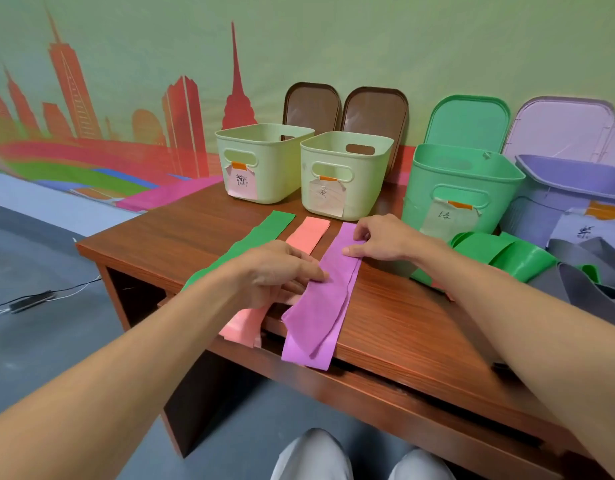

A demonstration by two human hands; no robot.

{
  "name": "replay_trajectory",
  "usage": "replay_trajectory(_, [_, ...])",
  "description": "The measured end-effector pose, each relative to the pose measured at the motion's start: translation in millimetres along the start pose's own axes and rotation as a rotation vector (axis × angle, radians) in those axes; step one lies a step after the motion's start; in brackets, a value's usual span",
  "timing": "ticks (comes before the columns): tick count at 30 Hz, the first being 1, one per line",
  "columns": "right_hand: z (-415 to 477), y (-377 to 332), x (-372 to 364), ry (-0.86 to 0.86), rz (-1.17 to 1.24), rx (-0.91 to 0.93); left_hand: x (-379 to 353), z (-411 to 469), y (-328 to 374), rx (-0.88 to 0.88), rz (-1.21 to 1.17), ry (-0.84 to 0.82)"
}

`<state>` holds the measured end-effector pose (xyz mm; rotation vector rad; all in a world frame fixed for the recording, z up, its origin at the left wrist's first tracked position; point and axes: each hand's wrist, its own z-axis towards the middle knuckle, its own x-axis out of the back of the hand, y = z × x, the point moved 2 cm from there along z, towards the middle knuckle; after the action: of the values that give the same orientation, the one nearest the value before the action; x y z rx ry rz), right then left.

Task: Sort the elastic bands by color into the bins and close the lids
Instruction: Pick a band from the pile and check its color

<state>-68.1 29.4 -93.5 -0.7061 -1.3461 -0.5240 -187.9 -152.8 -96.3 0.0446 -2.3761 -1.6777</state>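
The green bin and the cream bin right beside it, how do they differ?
The green bin looks taller and bulkier than the cream bin. The green bin's green lid seems attached, standing open behind it; the cream bin's brown lid leans loose against the wall. Both stand open on the table, each with a handle slot and a taped paper label.

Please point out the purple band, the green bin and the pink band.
purple band (pixel 337 271): head view, flat middle.
green bin (pixel 437 178): head view, front wall.
pink band (pixel 307 233): head view, far end.
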Motion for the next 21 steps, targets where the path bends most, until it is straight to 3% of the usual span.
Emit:
replay_trajectory(5, [0.4,-3.3,-0.9,0.012,0.067,-0.051,-2.3,-2.5,1.5,0.003,0.004,0.026])
replay_trajectory(21, [-1.2,-6.1,-2.7,0.049,0.134,-0.105,-13.5,-10.5,1.9,-0.107,0.381,0.199])
